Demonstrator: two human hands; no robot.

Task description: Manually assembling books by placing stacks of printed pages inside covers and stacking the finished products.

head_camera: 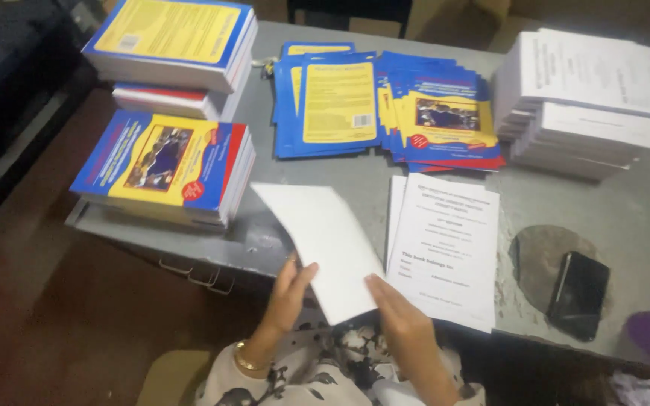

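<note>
A white cover sheet [323, 240], blank side up, is lifted at an angle over the front edge of the grey table [626, 203]. My left hand [289, 292] grips its near left edge and my right hand [399, 316] presses its near right corner. Just right of it lies an unbound block of white printed pages [445, 248], title page up. Loose blue and yellow covers [385, 105] are fanned out behind it on the table.
Finished blue and yellow books are stacked at the left [167, 162] and far left [178, 49]. White page blocks [588, 98] are piled at the far right. A black phone [578, 295] lies at the near right. A dark floor is on the left.
</note>
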